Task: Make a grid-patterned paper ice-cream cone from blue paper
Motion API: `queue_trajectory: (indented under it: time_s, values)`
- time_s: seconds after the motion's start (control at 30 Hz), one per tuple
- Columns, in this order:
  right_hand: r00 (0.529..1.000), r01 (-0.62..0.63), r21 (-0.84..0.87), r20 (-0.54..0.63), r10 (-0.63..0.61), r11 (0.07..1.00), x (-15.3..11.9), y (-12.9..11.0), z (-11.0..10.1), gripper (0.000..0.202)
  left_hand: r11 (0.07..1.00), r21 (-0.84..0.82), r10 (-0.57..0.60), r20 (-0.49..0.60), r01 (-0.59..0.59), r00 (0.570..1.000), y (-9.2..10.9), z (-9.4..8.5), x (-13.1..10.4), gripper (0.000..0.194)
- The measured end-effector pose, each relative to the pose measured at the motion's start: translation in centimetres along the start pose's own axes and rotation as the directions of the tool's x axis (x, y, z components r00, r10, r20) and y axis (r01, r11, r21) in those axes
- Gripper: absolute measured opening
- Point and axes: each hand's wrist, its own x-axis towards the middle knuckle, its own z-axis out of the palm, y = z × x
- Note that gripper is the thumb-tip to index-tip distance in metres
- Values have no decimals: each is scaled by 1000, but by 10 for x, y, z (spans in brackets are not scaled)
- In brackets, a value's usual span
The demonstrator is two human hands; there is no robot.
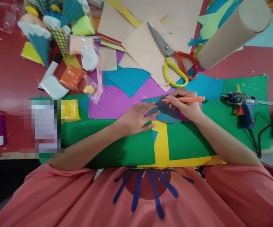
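An orange pen (190, 99) is gripped in my right hand (183, 102), its tip on a blue paper piece (168, 117) covered with crossing reddish lines. My left hand (137, 116) lies flat, fingers spread, with the fingertips resting on the left part of that same paper. Beneath it is a purple sheet (114, 105) over green sheets (98, 145). Just beyond my hands sits a plain blue fan-shaped paper piece (129, 78). Scissors (167, 49) with one red and one yellow handle lie with blades apart past my right hand.
A glue gun (245, 108) with a cord stands on the right green sheet. A beige paper roll (231, 36) lies at the back right. Paper cones (40, 45) with white tops, clay packets (72, 77) and a marker (51, 71) crowd the back left.
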Motion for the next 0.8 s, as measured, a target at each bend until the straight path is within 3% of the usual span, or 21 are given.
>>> queue_trajectory:
  time_s: [0.13, 0.4, 0.8]
  values:
    - [995, 29, -92, 98, -20, 995, 2, -1, 0, 22, 1000, 8, 6, -2, -6, 1000, 0, -1, 0, 44]
    - [994, 25, -154, 112, -7, 988, 4, -3, 0, 17, 1000, 17, 22, -30, -22, 999, 0, 0, 1, 42]
    - [984, -13, -93, 174, 29, 996, 5, -1, -1, 23, 1000, 8, -3, 17, 3, 1000, 0, -2, 1, 44]
